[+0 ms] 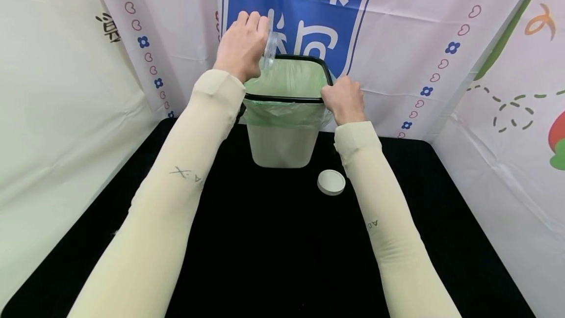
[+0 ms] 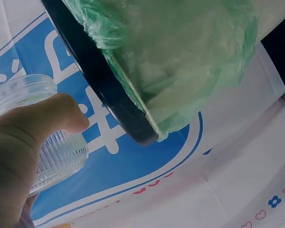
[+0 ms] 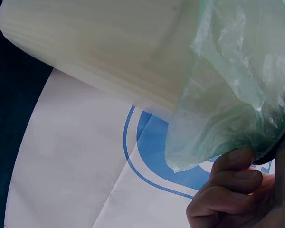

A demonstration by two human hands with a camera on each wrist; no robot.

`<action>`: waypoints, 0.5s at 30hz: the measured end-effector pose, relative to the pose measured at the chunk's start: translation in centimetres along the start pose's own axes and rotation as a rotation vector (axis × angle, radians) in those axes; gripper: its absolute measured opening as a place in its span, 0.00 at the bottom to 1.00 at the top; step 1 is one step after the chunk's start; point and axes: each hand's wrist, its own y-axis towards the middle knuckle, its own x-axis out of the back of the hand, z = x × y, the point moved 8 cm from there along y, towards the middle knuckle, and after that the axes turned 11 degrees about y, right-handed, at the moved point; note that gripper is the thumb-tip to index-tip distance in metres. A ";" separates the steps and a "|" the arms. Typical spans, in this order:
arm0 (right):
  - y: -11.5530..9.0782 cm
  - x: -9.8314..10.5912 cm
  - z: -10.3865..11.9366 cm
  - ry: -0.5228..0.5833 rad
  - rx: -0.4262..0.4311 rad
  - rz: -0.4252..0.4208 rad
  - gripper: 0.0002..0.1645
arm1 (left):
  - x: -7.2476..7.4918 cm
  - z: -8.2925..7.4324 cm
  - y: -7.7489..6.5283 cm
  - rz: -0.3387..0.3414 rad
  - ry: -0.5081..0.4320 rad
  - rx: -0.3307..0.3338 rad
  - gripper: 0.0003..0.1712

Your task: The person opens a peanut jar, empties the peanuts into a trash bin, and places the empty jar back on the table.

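Note:
My left hand (image 1: 243, 45) grips a clear ribbed glass jar (image 2: 61, 154) above the left side of the trash can (image 1: 282, 141). The jar is tilted, its threaded mouth showing uncapped in the left wrist view. My right hand (image 1: 344, 98) holds the can at the right front corner of its black rim (image 1: 287, 98), fingers curled at the edge of the bag in the right wrist view. A thin green trash bag (image 1: 291, 80) lines the can and folds out over its sides. On the table before the can lies a round white lid (image 1: 331, 182).
The black table (image 1: 265, 239) runs back to a hanging cloth (image 1: 388, 28) with a blue printed panel right behind the can. Printed white cloth walls (image 1: 57, 87) stand at the left and right of the table.

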 end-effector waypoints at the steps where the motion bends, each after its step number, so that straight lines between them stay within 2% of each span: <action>1: 0.0 0.0 0.0 0.000 0.002 -0.001 0.10 | -0.1 0.2 0.0 0.005 -0.012 0.010 0.44; 7: 0.0 0.0 0.0 0.000 0.005 -0.003 0.09 | -0.8 1.2 -0.3 0.011 -0.125 0.079 0.60; 13: 0.0 0.0 -0.1 0.005 0.004 0.003 0.09 | -1.2 2.4 -0.9 -0.016 -0.230 0.144 0.52; 15: 0.0 0.0 -0.1 0.008 0.003 0.000 0.09 | -1.3 2.7 -1.0 -0.011 -0.262 0.162 0.53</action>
